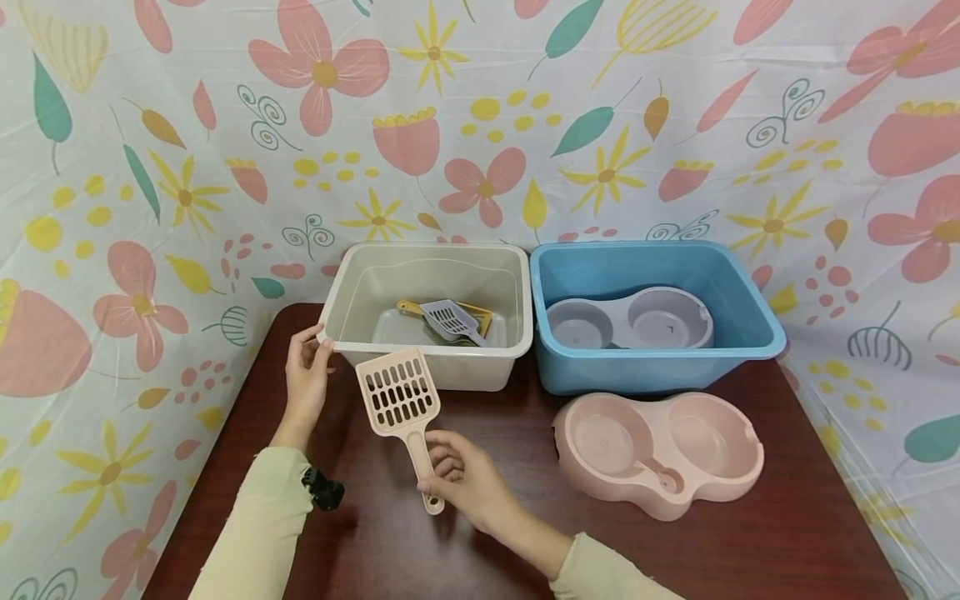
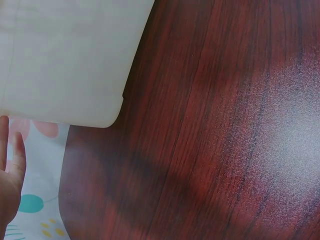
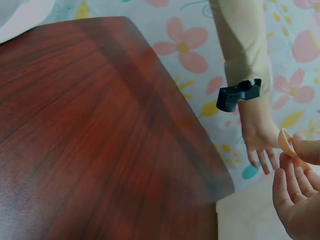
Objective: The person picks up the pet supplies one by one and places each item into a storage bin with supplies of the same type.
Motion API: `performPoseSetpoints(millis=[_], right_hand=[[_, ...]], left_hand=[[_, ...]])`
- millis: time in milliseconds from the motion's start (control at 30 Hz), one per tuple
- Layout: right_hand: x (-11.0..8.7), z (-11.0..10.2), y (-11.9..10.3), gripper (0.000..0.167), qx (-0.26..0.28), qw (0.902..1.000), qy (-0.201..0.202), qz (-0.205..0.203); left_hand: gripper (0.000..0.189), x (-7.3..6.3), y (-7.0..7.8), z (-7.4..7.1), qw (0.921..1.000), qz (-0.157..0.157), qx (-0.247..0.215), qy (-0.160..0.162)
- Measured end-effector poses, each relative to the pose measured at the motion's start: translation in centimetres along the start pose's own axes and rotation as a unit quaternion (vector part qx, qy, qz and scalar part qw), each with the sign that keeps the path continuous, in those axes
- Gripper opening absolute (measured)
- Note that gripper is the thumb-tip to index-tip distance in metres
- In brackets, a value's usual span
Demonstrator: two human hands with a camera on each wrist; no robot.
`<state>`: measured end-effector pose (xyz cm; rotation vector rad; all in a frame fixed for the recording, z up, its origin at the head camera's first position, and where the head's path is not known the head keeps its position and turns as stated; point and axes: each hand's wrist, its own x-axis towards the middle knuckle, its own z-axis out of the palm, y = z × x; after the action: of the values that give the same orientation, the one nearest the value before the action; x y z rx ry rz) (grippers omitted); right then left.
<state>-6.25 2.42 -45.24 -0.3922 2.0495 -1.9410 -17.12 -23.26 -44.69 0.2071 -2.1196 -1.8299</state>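
Peach plastic, thin and slotted, forms the scoop [image 1: 408,427] at the lower centre of the head view, just before the beige bin [image 1: 476,371]. The right hand [image 1: 467,482] pinches its handle low, between thumb and fingers. Because the head of the scoop is far from this pinch, it could twist, or it could knock the bin's near rim if carried too low. The left hand [image 1: 303,379] touches the bin's left corner with nearly straight fingers; a push there might slide the bin, since the dark reddish table [image 1: 498,425] looks smooth and glossy. The surface shows wood grain. Behind, a white covering [image 1: 480,83] with pink flowers and yellow and teal leaves fills the upper frame.
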Motion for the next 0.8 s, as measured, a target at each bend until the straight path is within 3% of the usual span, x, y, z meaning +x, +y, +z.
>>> performPoseSetpoints(millis=[300, 533, 667, 800], right_hand=[[0.6, -1.0, -1.5, 0.051, -0.003, 0.9997, 0.002, -0.025], [1.3, -2.1, -2.6, 0.051, -0.012, 0.9996, 0.013, -0.022], [1.7, -2.7, -3.1, 0.051, -0.025, 0.999, 0.019, -0.033], [2.1, -3.4, -3.5, 0.051, -0.039, 0.9982, 0.025, -0.038]], left_hand=[[0.037, 0.0, -0.1, -0.1, 1.0, 0.0, 0.0, -0.003], [0.038, -0.1, 0.1, -0.2, 0.9999, -0.009, 0.002, -0.005], [0.037, 0.3, -0.4, -0.3, 0.9999, -0.012, -0.007, -0.008], [0.036, 1.0, -2.0, -0.4, 0.9997, -0.014, -0.018, -0.001]])
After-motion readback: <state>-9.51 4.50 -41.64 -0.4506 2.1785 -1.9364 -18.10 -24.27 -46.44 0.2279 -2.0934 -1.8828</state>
